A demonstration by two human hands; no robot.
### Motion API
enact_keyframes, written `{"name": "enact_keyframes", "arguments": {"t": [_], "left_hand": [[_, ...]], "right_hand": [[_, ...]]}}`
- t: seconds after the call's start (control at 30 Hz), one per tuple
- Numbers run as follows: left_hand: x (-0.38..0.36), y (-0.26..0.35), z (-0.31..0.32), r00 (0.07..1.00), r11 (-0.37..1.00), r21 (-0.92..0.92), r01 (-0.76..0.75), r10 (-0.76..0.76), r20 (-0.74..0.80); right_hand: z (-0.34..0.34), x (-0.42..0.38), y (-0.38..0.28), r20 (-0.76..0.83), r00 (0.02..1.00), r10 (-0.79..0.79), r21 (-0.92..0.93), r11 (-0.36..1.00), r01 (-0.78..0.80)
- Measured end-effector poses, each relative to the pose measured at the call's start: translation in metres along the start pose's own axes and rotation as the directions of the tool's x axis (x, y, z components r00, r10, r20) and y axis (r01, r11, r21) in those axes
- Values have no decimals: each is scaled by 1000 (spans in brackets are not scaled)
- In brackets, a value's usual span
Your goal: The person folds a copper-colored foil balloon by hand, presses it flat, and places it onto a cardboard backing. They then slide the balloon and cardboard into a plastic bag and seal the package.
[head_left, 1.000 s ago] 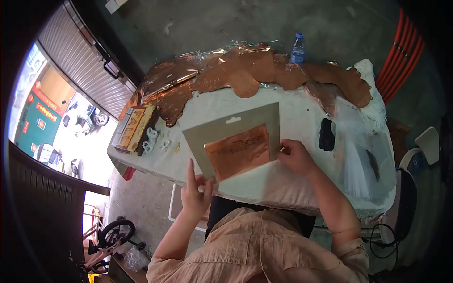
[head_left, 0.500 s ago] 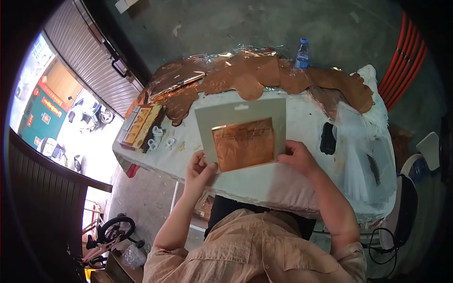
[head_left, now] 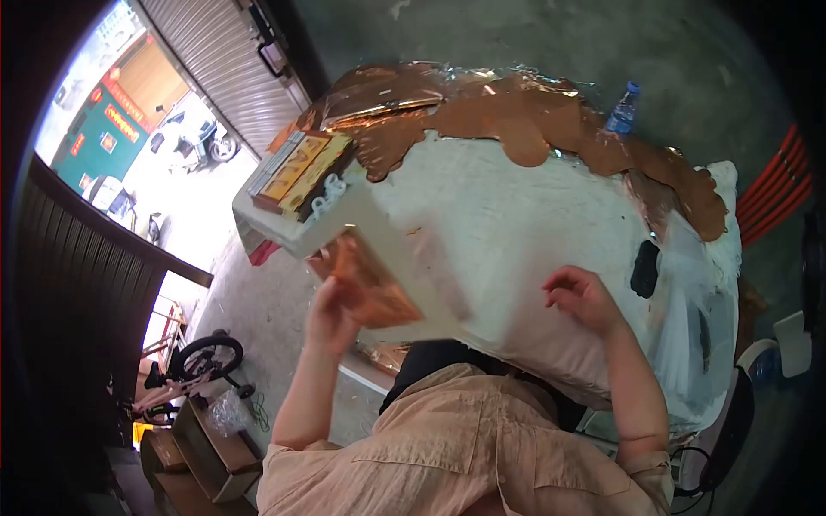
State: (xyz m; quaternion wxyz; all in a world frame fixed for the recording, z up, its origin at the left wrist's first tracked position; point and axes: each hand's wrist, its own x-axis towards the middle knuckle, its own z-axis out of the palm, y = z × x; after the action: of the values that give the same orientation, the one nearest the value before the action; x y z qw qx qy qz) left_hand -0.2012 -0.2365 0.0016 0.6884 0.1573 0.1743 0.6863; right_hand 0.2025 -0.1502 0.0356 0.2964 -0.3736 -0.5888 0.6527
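My left hand [head_left: 334, 311] grips the lower left side of a flat package [head_left: 397, 245], a pale, hang-tab card or bag with a shiny copper-coloured sheet on its front. The package is tilted and blurred by motion, above the table's front left part. Some of my left fingers are hidden behind or against it. My right hand [head_left: 587, 299] hovers over the front right of the white-covered table [head_left: 499, 224], holding nothing, its fingers loosely bent and apart. To its right lies a small black object [head_left: 644, 268], too blurred to name.
Brown and copper-coloured sheets [head_left: 551, 120] line the table's far edge, with a water bottle [head_left: 623, 110] among them. A yellow-brown box [head_left: 303, 172] and white rings [head_left: 329, 194] occupy the left corner. Clear plastic bags [head_left: 684, 301] lie at right; a small bicycle [head_left: 206, 357] stands lower left.
My right hand has let go of the package and moved right. My left hand has swung the package left and tilted it. The view has turned and shifted.
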Motion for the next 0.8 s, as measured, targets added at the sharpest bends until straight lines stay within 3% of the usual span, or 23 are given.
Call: {"name": "enact_keyframes", "arguments": {"t": [0.07,0.13,0.17,0.2,0.23,0.3,0.33,0.37,0.43,0.5,0.57,0.6,0.63,0.67,0.7,0.77,0.8], "left_hand": [[-17,37,-59,987,991,85,-101,111,-117],[-48,63,-149,995,996,-9,-92,92,44],[-62,59,-165,995,995,-8,-94,95,37],[-75,54,-176,947,980,174,-100,147,-286],[-87,50,-188,791,938,343,-41,240,-563],[-97,23,-213,586,958,285,-10,237,-775],[-106,9,-243,643,949,313,17,230,-731],[-111,-3,-268,641,951,308,21,223,-734],[-113,-28,-308,624,997,72,17,46,-780],[-111,-54,-348,616,992,119,41,69,-785],[-107,-65,-349,603,984,165,70,90,-793],[-99,-66,-342,336,925,204,320,91,-938],[-96,-69,-346,46,818,155,553,156,-987],[-100,-65,-349,144,820,149,553,82,-986],[-97,-69,-352,144,819,146,556,78,-987],[-87,-71,-343,303,784,208,585,27,-952],[-85,-71,-331,475,759,305,575,-6,-880]], "right_hand": [[-5,2,-1,-71,997,32,-40,999,-35],[-9,4,3,-136,989,57,115,993,-42],[-10,5,7,-130,990,62,117,992,-46],[-12,7,12,-179,983,39,114,993,-19],[-12,9,15,-228,973,18,110,994,7],[-12,11,18,-260,966,14,122,992,18],[-13,11,19,-297,955,7,127,991,32],[-12,12,20,-299,954,13,124,992,25],[-12,12,21,-309,951,-14,137,989,59],[-12,14,23,-319,948,-18,121,991,59],[-11,14,24,-328,945,-14,109,993,52],[-11,14,24,-329,944,-17,109,993,55],[-11,14,24,-332,943,-20,107,992,59],[-12,12,24,-335,942,-16,105,993,54],[-12,12,24,-337,942,-13,94,994,47],[-11,13,25,-339,941,-11,86,995,42],[-11,13,25,-330,944,-7,84,996,37]]}}
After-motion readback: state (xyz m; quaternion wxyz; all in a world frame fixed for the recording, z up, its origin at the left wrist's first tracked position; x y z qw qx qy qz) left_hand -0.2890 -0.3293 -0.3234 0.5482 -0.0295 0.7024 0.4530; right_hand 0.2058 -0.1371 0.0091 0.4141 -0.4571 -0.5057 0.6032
